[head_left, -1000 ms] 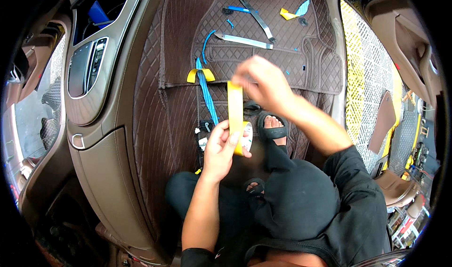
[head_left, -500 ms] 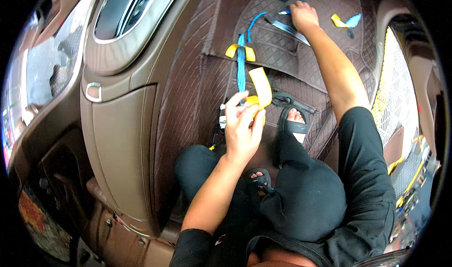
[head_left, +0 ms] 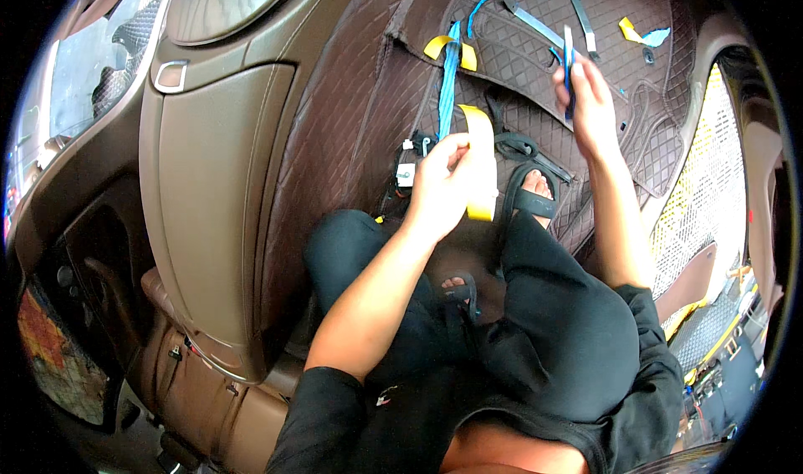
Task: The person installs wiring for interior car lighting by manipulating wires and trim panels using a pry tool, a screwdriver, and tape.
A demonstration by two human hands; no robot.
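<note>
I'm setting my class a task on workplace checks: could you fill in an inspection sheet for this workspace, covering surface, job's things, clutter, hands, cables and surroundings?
Surface: brown quilted floor mat, seamed.
Job's things: glossy yellow tape length; slim blue-and-black cutter-like tool.
Clutter: two flat silver metal bars; crumpled yellow-and-blue scrap.
Hands: left hand holds the tape; right hand grips the tool, pale tip pointing away from the person.
Cables: cannot tell whether the long ribbed blue strip covers any.
Surroundings: brown padded console at left; yellow-and-white lattice flooring at right.
</note>
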